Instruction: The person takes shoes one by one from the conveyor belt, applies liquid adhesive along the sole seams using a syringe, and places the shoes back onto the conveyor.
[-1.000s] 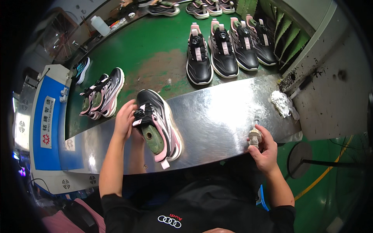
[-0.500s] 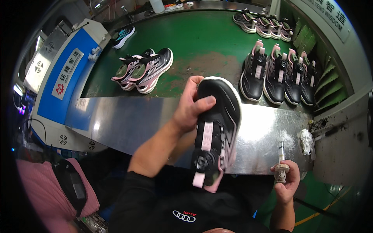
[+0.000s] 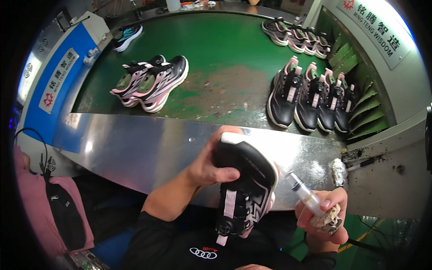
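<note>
My left hand grips a black sneaker by its forefoot, thumb across the upper. The toe points away from me. A pink strap, a round black dial and a pink pull tab show near its heel end. To the right, my right hand is closed around a clear syringe. A crumpled, pale, stained wrap covers the syringe's near end. The syringe tilts up and left toward the sneaker, with a gap between them.
Several black and pink sneakers stand on the green belt at right, with another row behind. A pair and a blue-trimmed shoe are at left. A metal ledge runs in front; a white wad lies at right.
The sneaker has come down and closer to my body in my left hand. My right hand has moved nearer the sneaker, and the syringe has gone from upright to tilted leftward.
</note>
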Tool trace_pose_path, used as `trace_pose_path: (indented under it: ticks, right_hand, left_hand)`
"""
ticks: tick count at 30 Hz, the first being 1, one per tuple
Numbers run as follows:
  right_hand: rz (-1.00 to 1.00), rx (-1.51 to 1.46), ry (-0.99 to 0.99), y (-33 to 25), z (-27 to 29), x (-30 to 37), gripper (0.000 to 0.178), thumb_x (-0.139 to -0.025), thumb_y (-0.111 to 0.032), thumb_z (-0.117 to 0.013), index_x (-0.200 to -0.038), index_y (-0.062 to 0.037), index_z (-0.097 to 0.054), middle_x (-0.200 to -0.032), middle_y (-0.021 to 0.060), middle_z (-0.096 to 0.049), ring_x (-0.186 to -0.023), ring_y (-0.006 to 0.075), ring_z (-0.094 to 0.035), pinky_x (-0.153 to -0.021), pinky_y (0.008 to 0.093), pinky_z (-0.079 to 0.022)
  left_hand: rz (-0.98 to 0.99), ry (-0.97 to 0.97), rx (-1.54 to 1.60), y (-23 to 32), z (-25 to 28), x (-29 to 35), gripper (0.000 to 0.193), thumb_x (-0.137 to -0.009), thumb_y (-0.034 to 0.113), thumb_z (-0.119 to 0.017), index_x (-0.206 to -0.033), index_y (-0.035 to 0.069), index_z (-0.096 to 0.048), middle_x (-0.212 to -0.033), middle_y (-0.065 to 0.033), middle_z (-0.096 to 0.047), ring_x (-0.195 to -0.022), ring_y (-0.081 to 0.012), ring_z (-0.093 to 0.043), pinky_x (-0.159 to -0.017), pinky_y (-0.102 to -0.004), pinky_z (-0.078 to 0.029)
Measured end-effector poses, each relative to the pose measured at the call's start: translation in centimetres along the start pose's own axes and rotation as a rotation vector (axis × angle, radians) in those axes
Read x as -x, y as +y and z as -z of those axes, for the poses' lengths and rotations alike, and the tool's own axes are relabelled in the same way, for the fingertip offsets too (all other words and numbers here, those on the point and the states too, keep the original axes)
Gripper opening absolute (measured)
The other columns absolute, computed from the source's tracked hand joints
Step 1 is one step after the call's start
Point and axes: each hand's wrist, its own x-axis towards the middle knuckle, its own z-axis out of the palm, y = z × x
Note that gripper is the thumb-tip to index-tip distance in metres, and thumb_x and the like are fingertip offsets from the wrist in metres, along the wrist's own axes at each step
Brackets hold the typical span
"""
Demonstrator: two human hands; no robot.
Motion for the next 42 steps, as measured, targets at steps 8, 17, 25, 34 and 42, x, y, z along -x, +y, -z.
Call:
trace_pose_path:
  ticks: [8, 17, 25, 34, 42]
  right_hand:
    - [-0.089, 0.017, -0.015, -0.4, -1.4, -1.8, 0.068, -0.073, -0.056, -0.07, -0.107, 0.0011, -0.057, -0.081, 0.015, -0.064, -0.076, 0.0251, -0.06, -0.067, 0.0354, -0.041]
    - [-0.152, -0.017, 0.084, -0.4, -2.1, -1.6, 0.065, -0.075, -0.054, -0.07, -0.106, 0.002, -0.056, -0.087, 0.0147, -0.062, -0.076, 0.0248, -0.061, -0.071, 0.0359, -0.045]
    - [-0.201, 0.019, 0.053, -0.9, -2.0, -2.1, 0.067, -0.074, -0.053, -0.071, -0.107, 0.003, -0.058, -0.083, 0.0164, -0.06, -0.076, 0.0245, -0.061, -0.066, 0.0322, -0.047]
    - [-0.164, 0.074, 0.061, -0.6, -1.6, -1.6, 0.066, -0.073, -0.051, -0.073, -0.108, 0.0027, -0.058, -0.083, 0.0154, -0.059, -0.076, 0.0239, -0.06, -0.067, 0.032, -0.048]
    - [-0.132, 0.073, 0.087, 0.3, -1.0, -0.6, 0.063, -0.074, -0.048, -0.074, -0.109, 0.0023, -0.058, -0.084, 0.0151, -0.058, -0.08, 0.0243, -0.06, -0.073, 0.0339, -0.049]
  left_hand:
    - [-0.068, -0.135, -0.027, 0.2, -0.2, 0.2, 0.065, -0.064, 0.005, -0.076, -0.121, 0.005, -0.044, -0.109, -0.0086, -0.054, -0.104, -0.0176, -0.052, -0.092, -0.0333, -0.04]
    - [-0.157, -0.172, -0.113, 0.1, -0.2, 0.1, 0.07, -0.062, 0.011, -0.078, -0.12, 0.006, -0.04, -0.105, -0.0208, -0.058, -0.098, -0.0281, -0.059, -0.083, -0.0392, -0.048]
    - [-0.101, -0.135, 0.028, 0.2, -0.4, 0.6, 0.064, -0.065, 0.002, -0.075, -0.121, 0.004, -0.044, -0.112, -0.0097, -0.054, -0.106, -0.0183, -0.052, -0.093, -0.0334, -0.041]
    - [-0.099, -0.094, 0.004, 0.2, 0.2, 0.4, 0.067, -0.063, 0.004, -0.076, -0.122, 0.004, -0.044, -0.112, -0.0076, -0.053, -0.105, -0.0173, -0.053, -0.093, -0.0324, -0.041]
    - [-0.027, 0.019, 0.023, 0.1, 0.9, 0.2, 0.071, -0.062, 0.015, -0.077, -0.123, 0.004, -0.042, -0.109, -0.0078, -0.054, -0.101, -0.0179, -0.054, -0.089, -0.0308, -0.043]
